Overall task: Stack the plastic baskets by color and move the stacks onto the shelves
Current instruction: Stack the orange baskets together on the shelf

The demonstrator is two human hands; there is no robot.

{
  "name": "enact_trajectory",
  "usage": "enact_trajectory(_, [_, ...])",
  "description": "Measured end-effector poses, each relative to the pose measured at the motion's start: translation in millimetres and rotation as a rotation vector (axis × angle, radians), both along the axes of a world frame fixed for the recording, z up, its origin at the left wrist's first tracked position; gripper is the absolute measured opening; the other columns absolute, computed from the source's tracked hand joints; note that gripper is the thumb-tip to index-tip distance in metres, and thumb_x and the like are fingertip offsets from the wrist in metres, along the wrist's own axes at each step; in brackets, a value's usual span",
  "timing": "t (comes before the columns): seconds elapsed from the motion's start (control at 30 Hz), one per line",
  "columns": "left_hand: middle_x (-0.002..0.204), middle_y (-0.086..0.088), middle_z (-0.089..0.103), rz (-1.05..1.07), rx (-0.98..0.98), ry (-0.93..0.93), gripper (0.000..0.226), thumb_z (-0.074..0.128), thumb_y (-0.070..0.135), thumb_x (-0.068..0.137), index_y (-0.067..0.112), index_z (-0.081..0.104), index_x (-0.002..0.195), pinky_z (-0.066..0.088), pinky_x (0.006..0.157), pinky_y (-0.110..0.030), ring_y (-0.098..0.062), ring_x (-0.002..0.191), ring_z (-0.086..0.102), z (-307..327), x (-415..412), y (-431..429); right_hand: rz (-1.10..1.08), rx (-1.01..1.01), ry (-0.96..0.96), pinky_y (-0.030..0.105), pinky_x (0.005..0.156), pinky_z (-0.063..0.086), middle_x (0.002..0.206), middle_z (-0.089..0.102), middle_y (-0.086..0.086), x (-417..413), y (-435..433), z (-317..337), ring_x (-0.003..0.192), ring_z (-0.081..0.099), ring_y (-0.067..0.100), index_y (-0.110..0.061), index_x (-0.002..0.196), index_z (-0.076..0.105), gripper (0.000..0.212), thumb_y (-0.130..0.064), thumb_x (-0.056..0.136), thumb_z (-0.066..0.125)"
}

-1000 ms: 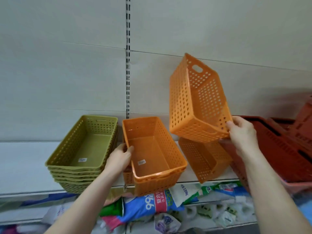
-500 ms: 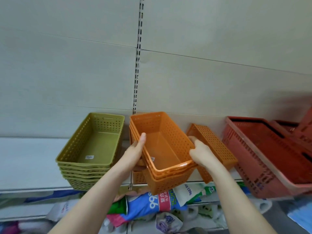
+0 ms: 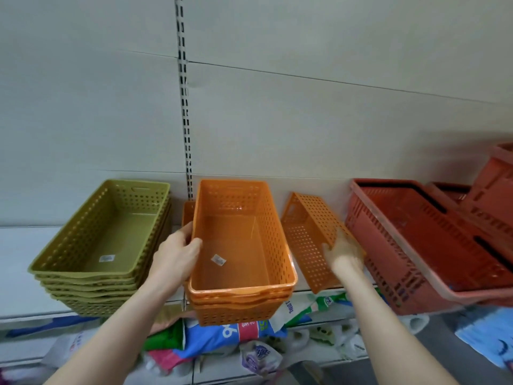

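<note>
Broadly, a white shelf (image 3: 16, 259) carries slotted red plastic baskets (image 3: 416, 240) far right, a perforated olive basket stack (image 3: 102, 245) left, and nested orange rectangular baskets (image 3: 241, 245) centre, their rim gripped by the left hand (image 3: 177, 254); the right hand (image 3: 344, 251) clasps a tipped orange basket (image 3: 308, 234).

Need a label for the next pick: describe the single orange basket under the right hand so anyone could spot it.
Start at the white shelf along the wall. Between the orange stack and the red crates lies the lone orange basket, with the right hand gripping its near edge. Unlike its upright, nested neighbours, it is single and tipped over, a perforated wall facing up.
</note>
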State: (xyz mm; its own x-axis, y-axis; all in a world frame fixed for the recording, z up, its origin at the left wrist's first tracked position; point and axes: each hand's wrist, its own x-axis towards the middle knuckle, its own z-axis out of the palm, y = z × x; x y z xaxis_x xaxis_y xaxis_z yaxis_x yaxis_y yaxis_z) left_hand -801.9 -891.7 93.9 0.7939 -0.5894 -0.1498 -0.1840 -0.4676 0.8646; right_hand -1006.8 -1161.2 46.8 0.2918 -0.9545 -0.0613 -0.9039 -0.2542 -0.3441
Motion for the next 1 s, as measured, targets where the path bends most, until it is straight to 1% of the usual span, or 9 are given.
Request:
enact_trajectory(0.1, [0.116, 0.002, 0.068, 0.036, 0.007, 0.003, 0.053, 0.044, 0.029, 0.091, 0.037, 0.045, 0.143, 0.054, 0.092, -0.044, -0.020, 0.099, 0.066, 2, -13, -6, 0.022, -0.022, 0.172, 0.054, 0.111, 0.035, 0.151, 0.040, 0.016, -11, -41, -35, 0.137, 0.038, 0.041, -0.022, 0.148, 0.031, 0.067, -0.045, 0.090, 0.056])
enact_trajectory(0.2, [0.116, 0.007, 0.064, 0.054, -0.017, -0.002, 0.051, 0.047, 0.022, 0.094, 0.035, 0.045, 0.143, 0.054, 0.091, -0.042, -0.017, 0.103, 0.064, 1, -29, -9, 0.063, -0.079, 0.252, 0.048, 0.099, 0.047, 0.130, 0.057, 0.022, -16, -55, -36, 0.118, 0.054, 0.042, -0.012, 0.133, 0.047, 0.046, -0.031, 0.091, 0.049])
enact_trajectory(0.33, [0.117, 0.009, 0.069, 0.071, -0.136, 0.047, 0.044, 0.049, 0.018, 0.092, 0.037, 0.057, 0.131, 0.055, 0.090, -0.040, -0.014, 0.104, 0.067, 0, -55, -13, 0.037, -0.013, 0.065, 0.041, 0.090, 0.050, 0.116, 0.068, 0.025, -23, -71, 3, 0.107, 0.064, 0.042, -0.005, 0.113, 0.067, 0.031, -0.015, 0.094, 0.044])
enact_trajectory(0.47, [0.109, 0.009, 0.073, 0.011, -0.182, 0.068, 0.039, 0.050, 0.020, 0.091, 0.051, 0.065, 0.108, 0.056, 0.089, -0.046, -0.017, 0.099, 0.070, 6, -84, -34, 0.053, -0.121, -0.093, 0.046, 0.092, 0.048, 0.116, 0.066, 0.030, -48, -72, 51, 0.107, 0.061, 0.048, -0.015, 0.124, 0.062, 0.036, -0.025, 0.095, 0.043])
enact_trajectory(0.6, [0.106, 0.011, 0.072, -0.024, -0.147, -0.012, 0.032, 0.049, 0.030, 0.090, 0.043, 0.063, 0.115, 0.054, 0.089, -0.043, -0.013, 0.098, 0.068, 7, -116, -75, 0.036, -0.406, -0.218, 0.049, 0.086, 0.048, 0.105, 0.066, 0.036, -89, -80, 100, 0.099, 0.061, 0.054, -0.023, 0.134, 0.056, 0.045, -0.013, 0.091, 0.048])
enact_trajectory(0.7, [0.108, 0.001, 0.070, 0.011, -0.096, 0.002, 0.030, 0.048, 0.024, 0.094, 0.030, 0.061, 0.120, 0.054, 0.090, -0.045, -0.019, 0.098, 0.066, -5, -134, -112, -0.003, -0.474, -0.326, 0.051, 0.088, 0.046, 0.106, 0.067, 0.035, -119, -96, 121, 0.099, 0.061, 0.054, -0.023, 0.133, 0.057, 0.038, -0.016, 0.097, 0.046])
enact_trajectory(0.83, [0.111, -0.008, 0.070, 0.014, -0.017, 0.022, 0.031, 0.044, 0.023, 0.094, 0.022, 0.060, 0.121, 0.053, 0.089, -0.040, -0.028, 0.098, 0.066, -31, -149, -161, -0.081, -0.327, -0.493, 0.050, 0.093, 0.046, 0.111, 0.070, 0.022, -147, -109, 127, 0.103, 0.061, 0.048, -0.021, 0.121, 0.064, 0.030, -0.020, 0.096, 0.049])
enact_trajectory(0.93, [0.125, -0.013, 0.062, -0.024, 0.030, 0.030, 0.034, 0.041, 0.013, 0.101, 0.012, 0.051, 0.133, 0.046, 0.084, -0.032, -0.030, 0.111, 0.062, -43, -156, -192, -0.114, -0.074, -0.659, 0.050, 0.076, 0.060, 0.100, 0.073, 0.007, -153, -108, 111, 0.086, 0.070, 0.035, -0.031, 0.088, 0.068, 0.016, -0.026, 0.090, 0.053])
enact_trajectory(1.0, [0.123, -0.016, 0.064, -0.026, 0.081, 0.008, 0.031, 0.040, 0.010, 0.100, 0.009, 0.053, 0.128, 0.051, 0.088, -0.037, -0.033, 0.107, 0.063, -52, -154, -206, -0.071, -0.023, -0.666, 0.050, 0.070, 0.062, 0.090, 0.072, -0.002, -155, -111, 92, 0.080, 0.072, 0.030, -0.039, 0.085, 0.068, 0.014, -0.035, 0.085, 0.054])
